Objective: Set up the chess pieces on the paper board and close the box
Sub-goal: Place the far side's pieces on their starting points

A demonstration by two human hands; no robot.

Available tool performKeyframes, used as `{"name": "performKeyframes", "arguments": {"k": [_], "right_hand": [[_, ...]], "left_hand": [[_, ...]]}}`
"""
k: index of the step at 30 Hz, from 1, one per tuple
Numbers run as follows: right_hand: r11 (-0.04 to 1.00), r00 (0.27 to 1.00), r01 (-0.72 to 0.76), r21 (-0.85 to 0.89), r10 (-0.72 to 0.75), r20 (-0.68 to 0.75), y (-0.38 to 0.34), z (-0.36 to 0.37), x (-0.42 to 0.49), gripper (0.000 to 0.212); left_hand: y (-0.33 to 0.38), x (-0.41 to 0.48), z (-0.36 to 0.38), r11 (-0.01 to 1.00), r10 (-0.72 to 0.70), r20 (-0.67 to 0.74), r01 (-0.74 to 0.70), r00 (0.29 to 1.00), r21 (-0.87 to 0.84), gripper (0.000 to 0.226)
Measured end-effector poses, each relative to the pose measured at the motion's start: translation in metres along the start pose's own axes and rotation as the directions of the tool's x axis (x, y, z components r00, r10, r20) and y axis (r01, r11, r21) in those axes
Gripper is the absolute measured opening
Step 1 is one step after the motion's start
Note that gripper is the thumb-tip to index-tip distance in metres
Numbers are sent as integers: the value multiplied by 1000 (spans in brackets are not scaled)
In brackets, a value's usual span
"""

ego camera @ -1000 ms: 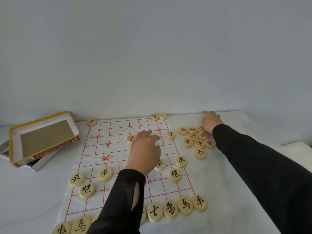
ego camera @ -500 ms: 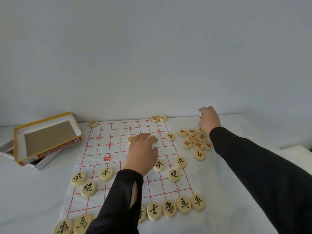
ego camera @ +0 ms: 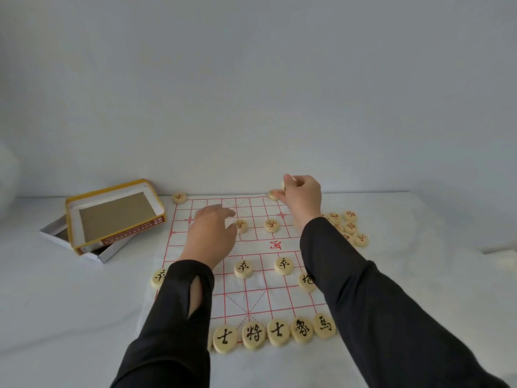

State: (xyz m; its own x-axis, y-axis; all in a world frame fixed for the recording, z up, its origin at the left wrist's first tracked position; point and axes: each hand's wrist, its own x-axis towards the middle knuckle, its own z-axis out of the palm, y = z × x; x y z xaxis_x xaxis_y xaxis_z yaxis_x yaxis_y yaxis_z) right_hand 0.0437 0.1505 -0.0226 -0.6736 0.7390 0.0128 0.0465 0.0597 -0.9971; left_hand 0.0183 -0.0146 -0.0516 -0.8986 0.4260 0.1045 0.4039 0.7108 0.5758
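Chess piece [ego camera: 287, 181] is pinched by the right hand [ego camera: 303, 198] above the far edge of the paper board [ego camera: 251, 289], probably bound for the back rank beside the neighbouring disc [ego camera: 273, 195] just under the fingers. Loose red pieces [ego camera: 348, 225] wait right of that wrist. Left hand [ego camera: 212, 233] lies relaxed on the board, perhaps steadying it; open box [ego camera: 117, 217] sits well left.

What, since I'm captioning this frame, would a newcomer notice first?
Over the red-gridded paper board, the right hand pinches a wooden piece above the far edge, while the left hand is over its far left part. A row of black-lettered pieces lines the near edge, and the open yellow-rimmed box sits left of the board.
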Motion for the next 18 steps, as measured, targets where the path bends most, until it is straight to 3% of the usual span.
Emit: {"name": "performKeyframes", "arguments": {"k": [3, 6, 9, 18], "right_hand": [[973, 983, -148, 179, 125, 135, -7, 11, -21, 19], [957, 926, -258, 130, 207, 317, -10, 20, -38, 21], [967, 900, -255, 8, 235, 368, -5, 22, -45, 21], [968, 859, -225, -112, 252, 445, -8, 18, -49, 22]], "left_hand": [[-12, 1, -16, 999, -12, -7, 11, 1000, -43, 34], [-18, -2, -35, 987, -39, 16, 41, 999, -154, 33], [-28, -4, -49, 963, -83, 35, 90, 996, -252, 33], [-50, -7, -69, 936, -213, 145, 245, 966, -254, 15]]}}
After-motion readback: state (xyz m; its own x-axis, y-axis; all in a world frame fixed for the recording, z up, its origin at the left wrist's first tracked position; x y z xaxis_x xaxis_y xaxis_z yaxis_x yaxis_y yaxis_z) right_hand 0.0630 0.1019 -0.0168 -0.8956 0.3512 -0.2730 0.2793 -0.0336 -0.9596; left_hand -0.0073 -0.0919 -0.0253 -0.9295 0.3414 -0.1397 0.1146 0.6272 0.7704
